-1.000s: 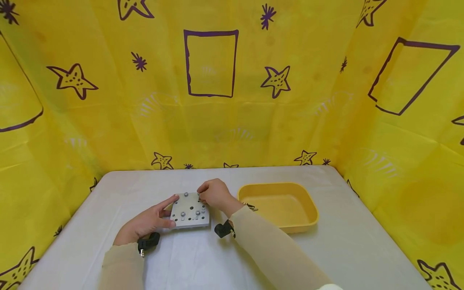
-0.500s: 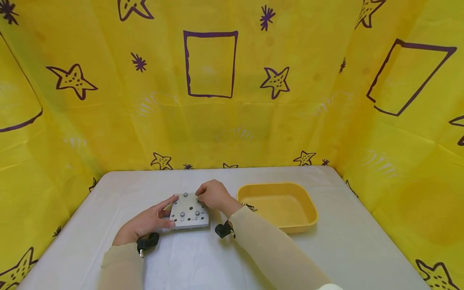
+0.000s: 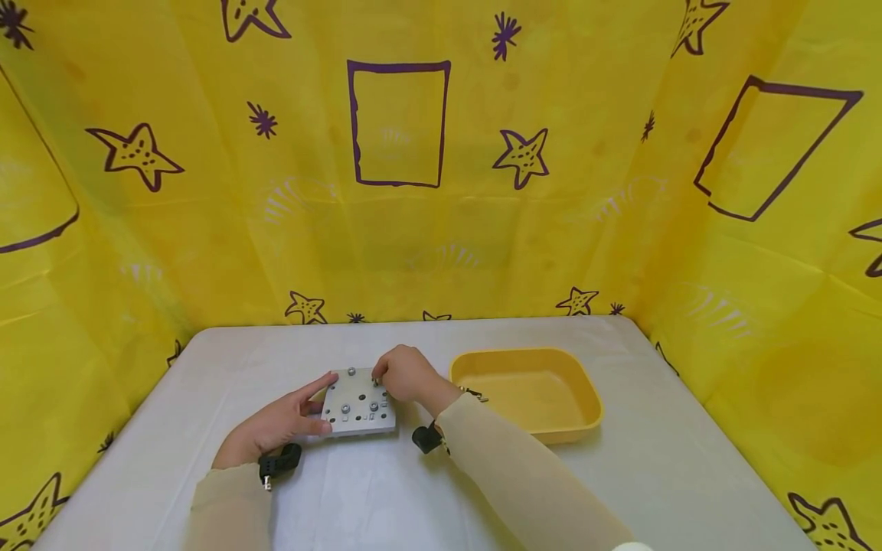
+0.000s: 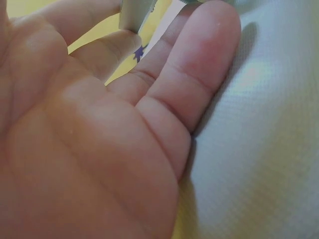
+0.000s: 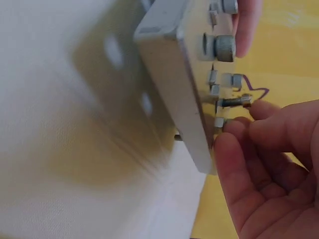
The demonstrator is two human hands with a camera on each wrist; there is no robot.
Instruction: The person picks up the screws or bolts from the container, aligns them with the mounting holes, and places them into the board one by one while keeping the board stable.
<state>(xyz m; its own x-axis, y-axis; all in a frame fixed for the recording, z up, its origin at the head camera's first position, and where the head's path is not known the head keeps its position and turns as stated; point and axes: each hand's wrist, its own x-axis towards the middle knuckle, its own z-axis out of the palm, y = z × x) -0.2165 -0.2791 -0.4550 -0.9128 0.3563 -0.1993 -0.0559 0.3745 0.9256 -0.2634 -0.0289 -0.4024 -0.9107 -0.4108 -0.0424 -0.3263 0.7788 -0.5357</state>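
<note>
A pale metal plate point(image 3: 351, 421) with holes and several socket-head bolts is held slightly tilted above the table. My left hand point(image 3: 279, 419) grips its left edge, the thumb at the near corner and the index finger along the far side. In the left wrist view only a corner of the plate point(image 4: 134, 15) shows past the fingers. At the far right corner, the curled fingertips of my right hand point(image 3: 408, 375) are at a small bolt point(image 3: 375, 381). From the right wrist, that bolt point(image 5: 234, 102) juts from the plate's face, its head at a fingertip; the exact contact is partly hidden.
A yellow plastic tray point(image 3: 530, 435) stands right of the plate, partly behind the right forearm. Small metal pieces point(image 3: 475, 394) show near its left side by the wrist. Yellow patterned curtains point(image 3: 406, 252) enclose the white table point(image 3: 386, 497) at back and sides.
The right hand's fingers have shifted slightly at the far right corner, and the bolt there shows more clearly now. The left hand and plate have hardly moved.
</note>
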